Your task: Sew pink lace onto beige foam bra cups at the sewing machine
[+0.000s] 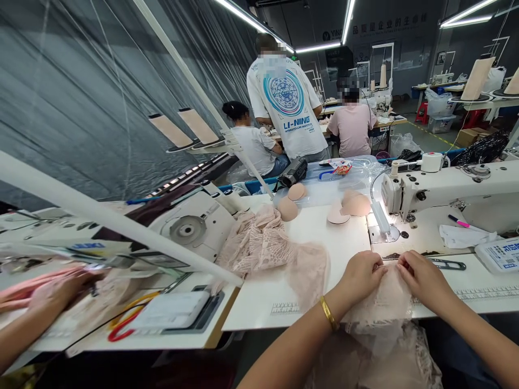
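Observation:
My left hand (364, 273) pinches the upper edge of a sheer pale pink lace fabric (391, 297), just in front of the sewing machine (430, 189). On the same edge, a short way to the right, my right hand (419, 275) has its fingers closed on the cloth. The fabric hangs over the table's front edge toward my lap. Beyond my hands, the lamp-lit needle area (385, 232) stands apart from the cloth. A small pair of thread snips (450, 264) lies beside my right hand.
Crumpled lace pieces (263, 243) lie to the left, with round beige pads (354, 205) farther back. A slanting white pole (121, 219) crosses the left side. A co-worker's hand (67, 289) handles pink cloth there. A plastic box (498, 255) sits at right; people work beyond.

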A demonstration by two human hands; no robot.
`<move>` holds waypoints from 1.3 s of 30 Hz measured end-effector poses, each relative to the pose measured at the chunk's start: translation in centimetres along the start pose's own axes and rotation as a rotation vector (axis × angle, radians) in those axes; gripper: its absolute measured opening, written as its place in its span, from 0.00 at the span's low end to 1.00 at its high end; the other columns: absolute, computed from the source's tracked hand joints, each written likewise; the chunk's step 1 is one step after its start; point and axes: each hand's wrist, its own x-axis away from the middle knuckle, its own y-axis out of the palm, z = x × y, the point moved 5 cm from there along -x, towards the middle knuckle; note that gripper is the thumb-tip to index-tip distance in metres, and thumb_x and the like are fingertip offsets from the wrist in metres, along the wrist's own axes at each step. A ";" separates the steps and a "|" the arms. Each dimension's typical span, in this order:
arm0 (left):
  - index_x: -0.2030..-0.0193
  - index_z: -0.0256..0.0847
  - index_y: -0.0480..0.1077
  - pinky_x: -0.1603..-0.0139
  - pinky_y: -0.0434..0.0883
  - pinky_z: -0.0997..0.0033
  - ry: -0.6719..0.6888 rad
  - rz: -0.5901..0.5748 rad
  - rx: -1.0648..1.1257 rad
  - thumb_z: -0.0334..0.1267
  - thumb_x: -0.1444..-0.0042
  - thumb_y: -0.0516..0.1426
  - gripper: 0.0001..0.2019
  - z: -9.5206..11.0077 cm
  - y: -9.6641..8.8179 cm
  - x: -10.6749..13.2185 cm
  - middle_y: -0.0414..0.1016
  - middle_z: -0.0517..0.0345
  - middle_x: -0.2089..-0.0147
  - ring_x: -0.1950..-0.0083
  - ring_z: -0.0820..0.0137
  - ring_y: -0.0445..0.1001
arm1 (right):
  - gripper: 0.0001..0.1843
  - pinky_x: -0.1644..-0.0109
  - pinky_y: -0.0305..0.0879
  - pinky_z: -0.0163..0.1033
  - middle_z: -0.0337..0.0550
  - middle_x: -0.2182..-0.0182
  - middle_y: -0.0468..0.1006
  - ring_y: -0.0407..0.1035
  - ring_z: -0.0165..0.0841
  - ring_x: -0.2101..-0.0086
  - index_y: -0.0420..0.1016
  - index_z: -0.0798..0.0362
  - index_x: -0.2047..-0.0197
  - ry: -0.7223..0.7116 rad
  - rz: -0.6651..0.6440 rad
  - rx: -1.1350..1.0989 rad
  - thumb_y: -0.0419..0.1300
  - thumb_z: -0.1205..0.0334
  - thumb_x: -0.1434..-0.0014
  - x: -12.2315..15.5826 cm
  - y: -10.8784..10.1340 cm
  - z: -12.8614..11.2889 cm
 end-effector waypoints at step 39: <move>0.72 0.40 0.67 0.52 0.69 0.68 -0.197 0.068 1.081 0.41 0.52 0.69 0.15 0.8 0.2 2.9 0.82 0.51 0.58 0.56 0.66 0.76 | 0.09 0.59 0.67 0.43 0.42 0.63 0.73 0.69 0.38 0.62 0.72 0.46 0.59 -0.227 0.102 -0.254 0.54 0.62 0.25 1.3 -1.8 -3.7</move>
